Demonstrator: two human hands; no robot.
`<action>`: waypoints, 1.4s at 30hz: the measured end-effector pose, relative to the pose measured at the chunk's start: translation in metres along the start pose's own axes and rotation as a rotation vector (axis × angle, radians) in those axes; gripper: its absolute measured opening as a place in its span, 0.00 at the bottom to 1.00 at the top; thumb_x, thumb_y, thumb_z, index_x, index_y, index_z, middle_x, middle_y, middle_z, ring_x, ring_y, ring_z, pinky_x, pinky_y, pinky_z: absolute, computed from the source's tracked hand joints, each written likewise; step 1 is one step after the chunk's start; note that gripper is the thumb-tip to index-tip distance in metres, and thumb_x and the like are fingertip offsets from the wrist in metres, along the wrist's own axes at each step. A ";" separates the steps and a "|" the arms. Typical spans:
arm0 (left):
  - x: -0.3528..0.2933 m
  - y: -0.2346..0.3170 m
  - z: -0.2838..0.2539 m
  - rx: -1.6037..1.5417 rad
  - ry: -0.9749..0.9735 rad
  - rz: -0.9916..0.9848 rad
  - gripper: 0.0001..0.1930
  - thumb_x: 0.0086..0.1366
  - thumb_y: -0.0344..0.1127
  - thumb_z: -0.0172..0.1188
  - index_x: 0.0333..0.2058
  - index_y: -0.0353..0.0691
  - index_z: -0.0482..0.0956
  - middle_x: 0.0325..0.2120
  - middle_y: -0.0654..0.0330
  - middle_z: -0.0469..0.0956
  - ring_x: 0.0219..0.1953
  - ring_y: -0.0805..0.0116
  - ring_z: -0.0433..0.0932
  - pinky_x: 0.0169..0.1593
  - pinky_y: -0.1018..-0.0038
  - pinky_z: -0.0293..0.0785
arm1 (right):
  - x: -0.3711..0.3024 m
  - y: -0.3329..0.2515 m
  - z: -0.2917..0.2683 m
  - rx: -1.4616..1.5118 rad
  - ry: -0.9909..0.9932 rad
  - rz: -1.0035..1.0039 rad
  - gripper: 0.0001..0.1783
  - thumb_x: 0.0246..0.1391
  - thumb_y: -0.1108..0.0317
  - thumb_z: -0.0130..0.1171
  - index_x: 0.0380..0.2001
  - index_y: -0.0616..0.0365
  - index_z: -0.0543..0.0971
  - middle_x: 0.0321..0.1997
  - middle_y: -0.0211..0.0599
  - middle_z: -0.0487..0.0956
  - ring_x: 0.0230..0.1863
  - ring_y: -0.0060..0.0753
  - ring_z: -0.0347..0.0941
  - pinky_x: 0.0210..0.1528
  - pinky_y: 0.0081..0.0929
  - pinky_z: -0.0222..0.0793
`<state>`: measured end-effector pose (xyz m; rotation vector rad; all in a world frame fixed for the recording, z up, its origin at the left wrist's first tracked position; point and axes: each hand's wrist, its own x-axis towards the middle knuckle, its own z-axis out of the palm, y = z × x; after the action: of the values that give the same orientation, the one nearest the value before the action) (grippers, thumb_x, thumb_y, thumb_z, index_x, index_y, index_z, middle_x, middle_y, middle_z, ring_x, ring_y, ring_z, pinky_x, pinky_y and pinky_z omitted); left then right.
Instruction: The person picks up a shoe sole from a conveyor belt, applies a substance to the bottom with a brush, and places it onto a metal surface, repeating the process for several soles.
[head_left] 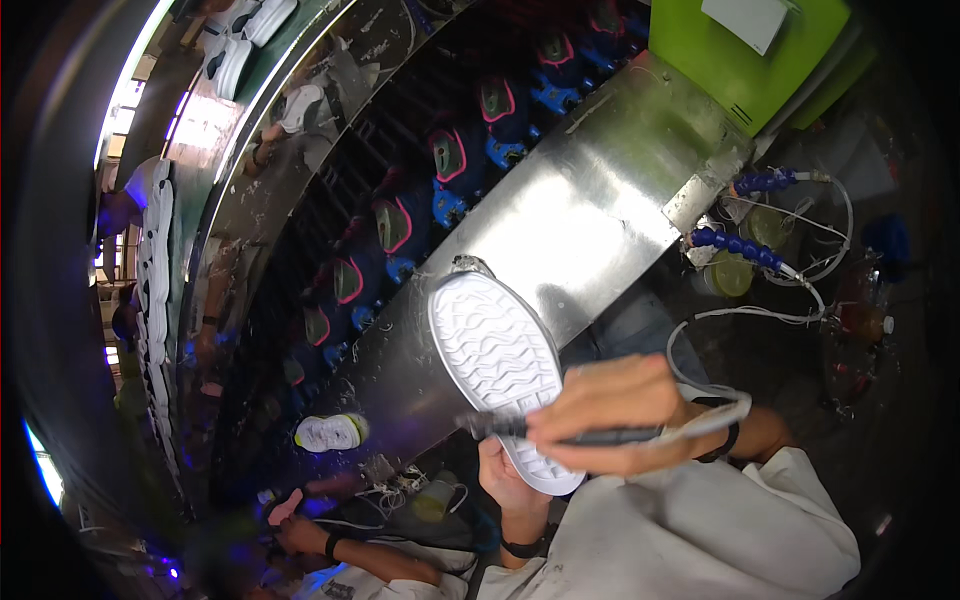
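Note:
A white shoe sole (495,340) with a wavy tread is tilted over the metal worktop, its tread facing me. My left hand (507,482) is closed around its narrower lower end, partly hidden behind it. Across the front of the sole, my right hand (610,415) grips a dark, slim-handled brush (490,426). The brush's blurred tip lies over the tread's edge; whether it touches cannot be told. A pale hose (735,410) runs from the back of the handle.
Beyond the metal worktop (600,225) runs a row of dark shoe uppers (395,225) on blue holders. Another sole (332,432) lies left. A green panel (745,50), blue jointed hoses (735,245) and a bottle (865,320) stand right. A co-worker's hand (300,535) is lower left.

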<state>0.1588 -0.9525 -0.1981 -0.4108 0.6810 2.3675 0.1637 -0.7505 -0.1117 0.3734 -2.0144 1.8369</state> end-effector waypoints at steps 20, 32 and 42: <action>0.035 0.119 0.090 0.193 -0.197 -0.572 0.33 0.70 0.47 0.40 0.60 0.19 0.65 0.41 0.23 0.76 0.32 0.37 0.83 0.28 0.56 0.85 | -0.031 -0.018 0.020 0.280 -0.533 -0.086 0.11 0.50 0.79 0.66 0.40 0.67 0.83 0.48 0.55 0.81 0.36 0.40 0.82 0.35 0.32 0.79; -0.003 0.006 0.013 -0.754 -0.306 -0.067 0.38 0.69 0.57 0.35 0.72 0.41 0.51 0.69 0.41 0.56 0.66 0.35 0.62 0.61 0.26 0.58 | 0.033 0.003 0.015 -0.410 0.133 -0.070 0.17 0.39 0.78 0.73 0.37 0.63 0.84 0.38 0.43 0.85 0.33 0.31 0.79 0.32 0.24 0.68; 0.002 0.011 -0.022 -0.351 -0.277 0.058 0.43 0.65 0.60 0.35 0.71 0.37 0.52 0.67 0.42 0.61 0.66 0.47 0.65 0.70 0.55 0.57 | 0.020 0.030 0.035 -0.177 0.017 -0.387 0.17 0.41 0.77 0.71 0.39 0.66 0.85 0.36 0.42 0.84 0.29 0.31 0.77 0.29 0.25 0.66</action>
<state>0.1530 -0.9715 -0.2132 -0.2032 0.1507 2.5386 0.1288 -0.7811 -0.1317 0.6409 -1.9128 1.4131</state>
